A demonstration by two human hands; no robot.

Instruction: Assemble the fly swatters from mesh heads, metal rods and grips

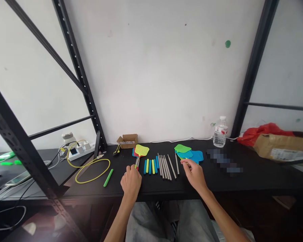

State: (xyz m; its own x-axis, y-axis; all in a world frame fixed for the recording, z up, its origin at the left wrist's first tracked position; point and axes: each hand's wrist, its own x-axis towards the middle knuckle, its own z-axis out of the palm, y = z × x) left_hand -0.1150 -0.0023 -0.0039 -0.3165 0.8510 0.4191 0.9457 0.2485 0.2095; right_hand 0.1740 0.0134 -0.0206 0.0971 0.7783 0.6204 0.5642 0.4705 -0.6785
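My left hand (131, 181) is closed around the handles of a small bundle of fly swatters (142, 150), whose yellow, red and blue heads point toward the wall. My right hand (195, 174) pinches at the near edge of a pile of loose fly swatter heads, a green one (182, 148) over blue ones (197, 156); the fingers partly hide the spot. Between my hands lie several blue and yellow handle grips (149, 166) side by side. Next to them is a row of grey metal rods (164, 167), with one rod (177, 164) apart near my right fingertips.
A green grip (108, 178) and a looped yellow cable (77, 174) lie on the left. Behind stand a small open carton (128, 141) and a power strip (82, 151). To the right are a water bottle (220, 132) and a cardboard box (280, 148). Black rack posts (78, 67) flank the black table.
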